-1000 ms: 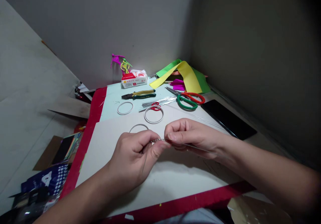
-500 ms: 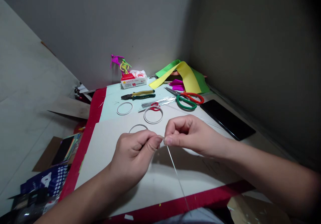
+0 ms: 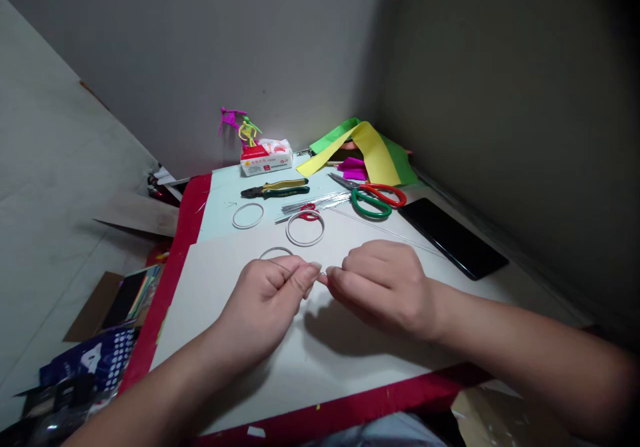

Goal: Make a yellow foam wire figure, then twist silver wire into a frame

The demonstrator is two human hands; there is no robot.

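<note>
My left hand (image 3: 270, 303) is closed, thumb pressed on the index finger, pinching a thin metal wire (image 3: 323, 275). A short bent bit of the wire shows between my two hands. My right hand (image 3: 385, 290) is curled with its knuckles up and its thumb tip at that same bit of wire; the rest of its grip is hidden. Just behind my left hand, the arc of a grey ring (image 3: 277, 249) shows, partly covered. Two more pale rings lie beyond: a thin one (image 3: 249, 226) and a thicker one (image 3: 305, 243).
Pliers (image 3: 280, 190), a bundle of wires (image 3: 330, 200), small red scissors (image 3: 310, 216) and large scissors (image 3: 373, 211) lie behind. Right is a black phone (image 3: 454, 239). Farther back are yellow paper (image 3: 370, 143), a small box (image 3: 267, 162) and small figures (image 3: 249, 132). Red edging (image 3: 350, 410) borders the table.
My right hand has turned over, knuckles now up, fingers curled in. The long wire end that hung toward the front edge is out of sight. My left hand has barely moved.
</note>
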